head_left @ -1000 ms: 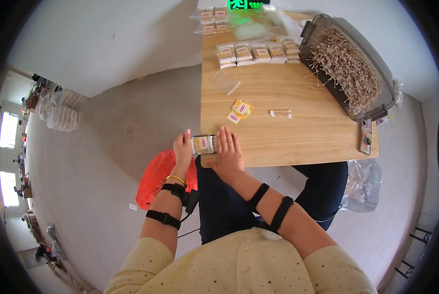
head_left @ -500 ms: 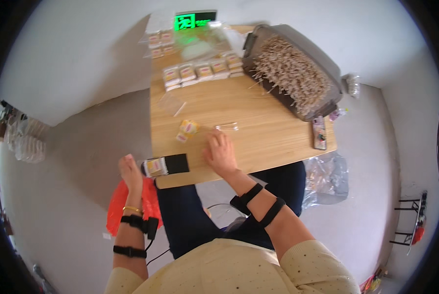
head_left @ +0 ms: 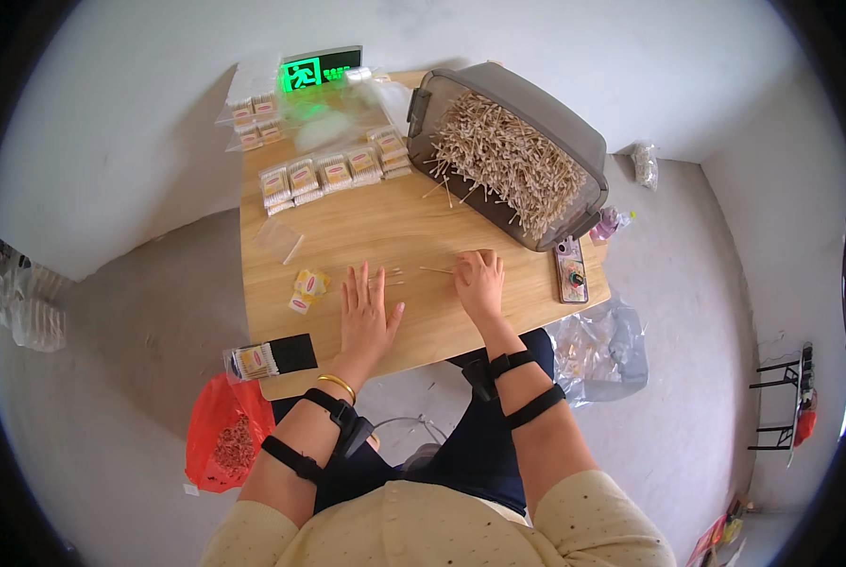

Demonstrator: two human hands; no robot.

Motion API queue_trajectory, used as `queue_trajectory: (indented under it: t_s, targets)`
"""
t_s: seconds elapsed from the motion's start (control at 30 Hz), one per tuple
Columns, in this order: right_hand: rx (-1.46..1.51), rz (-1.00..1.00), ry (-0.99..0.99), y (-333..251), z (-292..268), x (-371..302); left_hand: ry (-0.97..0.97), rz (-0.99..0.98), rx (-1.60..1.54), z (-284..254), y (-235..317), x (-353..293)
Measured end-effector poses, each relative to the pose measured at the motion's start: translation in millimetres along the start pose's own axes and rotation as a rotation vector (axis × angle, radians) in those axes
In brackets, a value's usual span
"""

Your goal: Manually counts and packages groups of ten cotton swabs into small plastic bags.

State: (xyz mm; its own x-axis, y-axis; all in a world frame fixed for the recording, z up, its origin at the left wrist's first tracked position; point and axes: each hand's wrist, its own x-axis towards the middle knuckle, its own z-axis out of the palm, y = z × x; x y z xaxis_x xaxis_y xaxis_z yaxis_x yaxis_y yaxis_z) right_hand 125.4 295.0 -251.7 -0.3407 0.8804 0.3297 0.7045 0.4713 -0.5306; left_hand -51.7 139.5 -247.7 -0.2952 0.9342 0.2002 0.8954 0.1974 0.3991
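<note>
- Grey bin (head_left: pixel 541 111): one, tipped toward the person at the far right corner of the counter (head_left: pixel 423 329). Held a large heap of cotton swabs (head_left: pixel 508 165), too many to count; a few stuck out over its lower rim.
- Red bag (head_left: pixel 207 420): one, on the floor off the near left corner, mouth open, small brownish pieces (head_left: pixel 235 449) inside; kind unclear.
- Bagged packs (head_left: pixel 256 121): far left corner, two bags, two packs showing in each.
- Row of swab packs (head_left: pixel 335 170): in front of the bagged packs, five along the top, more beneath.
- Flat clear bag (head_left: pixel 279 243): one, near the left edge.
- Yellow cards (head_left: pixel 307 288): small overlapping cluster, nearer the left edge than the middle; exact number unclear.
- Black strip (head_left: pixel 295 352): one, near left corner, with one swab pack (head_left: pixel 253 361) at its left end, clear film around it.
- Loose swabs (head_left: pixel 396 276): a few, mid-counter, just beside the left hand (head_left: pixel 366 312), which was palm down, fingers extended, thumb wide.
- Single swab (head_left: pixel 435 269): tip pointing left, other end at the fingers of the right hand (head_left: pixel 479 283). Those fingers were curled; could not tell whether they gripped it.
- Phone (head_left: pixel 567 257): one, at the right edge, a small green-topped object (head_left: pixel 577 281) upon it.
</note>
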Motion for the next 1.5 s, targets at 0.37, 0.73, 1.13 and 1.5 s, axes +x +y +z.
queue_trajectory:
  t_s: [0.37, 0.73, 1.13, 1.5]
  targets:
    - [0.066, -0.130, -0.215, -37.8, 49.1, 15.1, -0.085, 0.131, 0.054, 8.6, -11.4, -7.9]
    - [-0.435, 0.214, -0.012, -44.7, 53.2, 147.3, -0.139, 0.103, 0.069, -0.4, -11.2, -8.3]
    - [-0.210, -0.141, -0.034, -37.4, 76.2, 100.6, -0.168, 0.089, 0.087, -3.8, -4.2, -5.9]
    - [-0.092, -0.179, -0.039, -39.0, 50.2, 91.4, -0.173, 0.081, 0.166, -0.8, -12.4, -8.3]
